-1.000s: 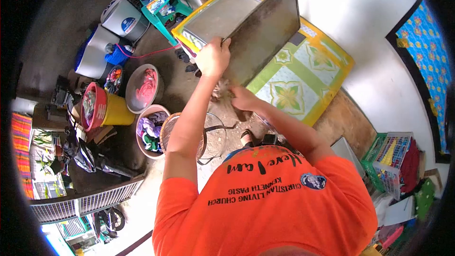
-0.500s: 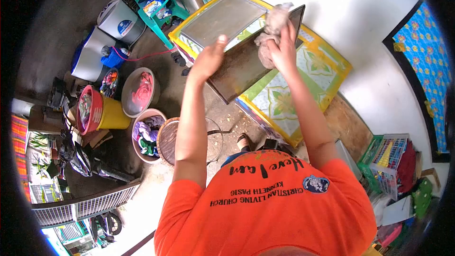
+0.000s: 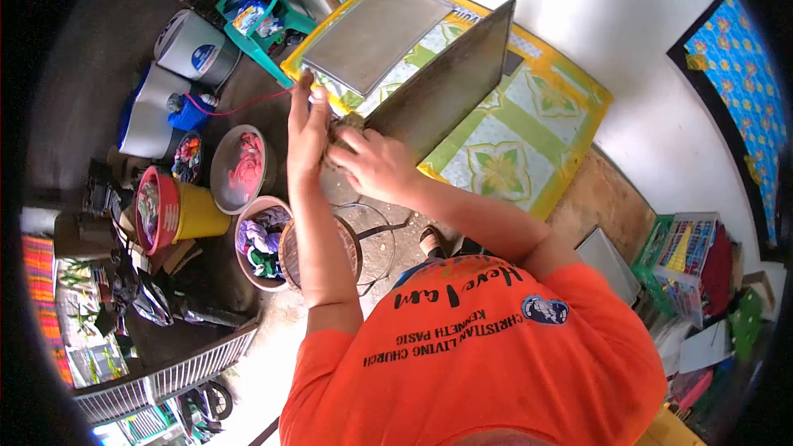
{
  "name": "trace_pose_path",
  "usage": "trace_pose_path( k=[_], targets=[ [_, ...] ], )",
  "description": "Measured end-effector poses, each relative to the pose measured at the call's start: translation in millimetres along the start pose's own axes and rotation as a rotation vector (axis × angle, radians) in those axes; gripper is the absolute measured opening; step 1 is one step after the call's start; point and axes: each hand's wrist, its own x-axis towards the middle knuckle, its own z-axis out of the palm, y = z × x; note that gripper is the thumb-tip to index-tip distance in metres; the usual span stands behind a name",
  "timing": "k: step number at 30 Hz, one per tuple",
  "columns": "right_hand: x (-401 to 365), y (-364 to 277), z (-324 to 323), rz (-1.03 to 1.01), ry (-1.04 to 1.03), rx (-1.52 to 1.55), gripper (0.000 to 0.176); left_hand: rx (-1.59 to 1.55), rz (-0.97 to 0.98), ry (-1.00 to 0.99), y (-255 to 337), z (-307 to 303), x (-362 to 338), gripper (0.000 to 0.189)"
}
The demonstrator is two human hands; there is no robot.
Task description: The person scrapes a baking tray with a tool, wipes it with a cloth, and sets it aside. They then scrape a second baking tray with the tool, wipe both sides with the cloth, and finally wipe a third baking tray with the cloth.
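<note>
A person in an orange shirt [image 3: 471, 355] stands at a counter [image 3: 537, 136] covered with a yellow-and-green flowered cloth, tilting a dark metal tray [image 3: 446, 70] up on edge above it. The tray's long axis runs from its low end, down at the hands, up and away to the right toward the white wall [image 3: 628, 25], so nearly all of its length lies beyond the fingers. The right hand [image 3: 376, 167] is curled closed over a crumpled rag [image 3: 337, 140] and pressed to the tray's near corner, making it the hand closer to the metal. The left hand [image 3: 307, 128] sits just beside it, on the other side of the rag, its fingers stretched straight up. Whether it grips the tray's edge cannot be told, since the rag and the right hand cover that corner. A second tray [image 3: 376, 33], lighter grey, lies flat on the counter just left of the tilted one. On the floor below and to the left stand basins of coloured laundry [image 3: 248, 157], a yellow bucket [image 3: 198, 211], a teal plastic chair [image 3: 268, 0] and a grey washing machine [image 3: 149, 111].
</note>
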Motion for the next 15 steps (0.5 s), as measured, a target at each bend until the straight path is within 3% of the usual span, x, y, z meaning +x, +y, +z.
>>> trace_pose_path(
  k=[2,4,5,8,9,12,15],
  targets=[
    [-6,3,7,-0.046,0.051,-0.003,0.036,0.505,0.054,-0.182,24,5,-1,0.062],
    [-15,9,21,-0.097,0.139,0.012,0.033,0.941,-0.057,-0.469,41,23,-3,0.065],
    [-17,12,27,-0.083,0.166,0.003,0.027,0.940,-0.065,-0.619,39,29,1,0.065],
    [-24,24,32,-0.245,0.233,0.000,0.024,1.108,-0.048,-0.696,47,37,7,0.065],
    [-31,28,40,-0.204,0.185,-0.001,0.024,1.218,0.101,-0.617,40,38,5,0.054],
    [-61,46,75,-0.132,0.016,-0.044,0.025,1.314,-0.009,-0.656,39,41,16,0.045],
    [-102,72,106,-0.171,-0.194,-0.161,0.031,1.296,0.083,-0.505,13,40,27,0.039]
  ],
)
